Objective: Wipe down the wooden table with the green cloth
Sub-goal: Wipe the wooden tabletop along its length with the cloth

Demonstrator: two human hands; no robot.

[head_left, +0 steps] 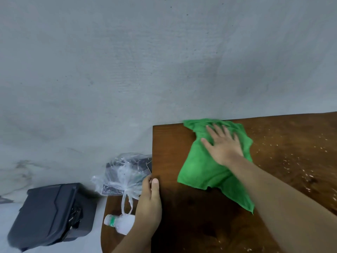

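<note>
The dark wooden table fills the lower right, its far edge against a grey wall. A crumpled green cloth lies near the table's far left corner. My right hand lies flat on the cloth's upper part, fingers spread and pointing toward the wall. My left hand grips the table's left edge, thumb on top, fingers curled over the side. White crumbs and specks are scattered over the table to the right of the cloth.
Left of the table, lower down, a brown surface holds a clear plastic bag with dark contents and a lying white bottle. A black case sits on the floor at the far left. The grey wall stands behind.
</note>
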